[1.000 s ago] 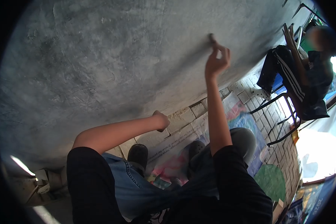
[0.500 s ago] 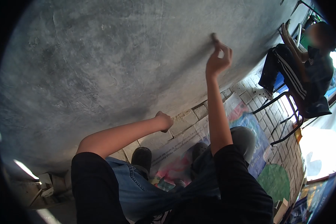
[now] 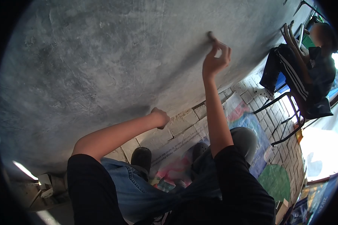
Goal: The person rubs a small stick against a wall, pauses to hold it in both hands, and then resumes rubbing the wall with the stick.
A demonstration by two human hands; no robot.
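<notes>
A grey, scuffed wall (image 3: pixel 112 60) rises before me, streaked with scratches and lighter patches. Up at the wall, my right hand (image 3: pixel 217 60) is closed in a pinch. A small dark thing (image 3: pixel 210 35) shows at its fingertips, against or very near the wall; its kind is too small to make out. Lower down and to the left, my left hand (image 3: pixel 160 118) is curled into a fist beside the foot of the wall. Whatever it may hold is hidden by the fingers.
A printed banner sheet (image 3: pixel 176 159) covers the brick floor (image 3: pixel 266 112) under my feet. At the right, another person (image 3: pixel 319 75) sits on a metal-framed chair (image 3: pixel 289 97) by the wall. A green round patch (image 3: pixel 275 182) lies lower right. Broken blocks (image 3: pixel 46 183) are at lower left.
My right hand has shifted slightly left along the wall, the dark thing with it. My left hand has moved a little left and up, still closed.
</notes>
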